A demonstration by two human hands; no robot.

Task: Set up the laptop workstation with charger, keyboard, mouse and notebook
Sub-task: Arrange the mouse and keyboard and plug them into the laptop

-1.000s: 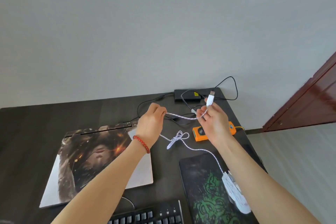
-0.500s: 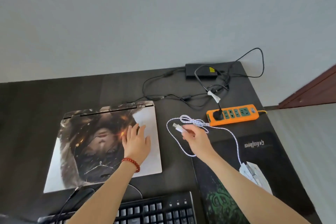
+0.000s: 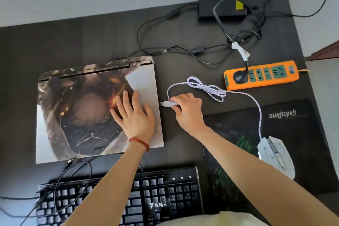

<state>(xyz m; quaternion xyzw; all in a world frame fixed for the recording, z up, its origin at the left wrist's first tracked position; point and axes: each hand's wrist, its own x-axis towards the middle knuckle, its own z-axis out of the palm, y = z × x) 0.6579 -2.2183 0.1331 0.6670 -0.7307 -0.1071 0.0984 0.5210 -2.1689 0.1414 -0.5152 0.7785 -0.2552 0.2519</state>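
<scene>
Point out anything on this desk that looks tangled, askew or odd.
The white mouse cable is knotted in a bundle between the closed laptop and the orange power strip. The black charger cables sprawl in loose loops behind the laptop. Nothing looks damaged.

Left hand (image 3: 134, 115) lies flat, fingers spread; right hand (image 3: 187, 111) pinches.

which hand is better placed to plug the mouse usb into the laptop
Right. The right hand already pinches the USB plug, its tip pointing at the closed laptop's right edge just beside it. The left hand lies flat on the lid, likely steadying it.
</scene>
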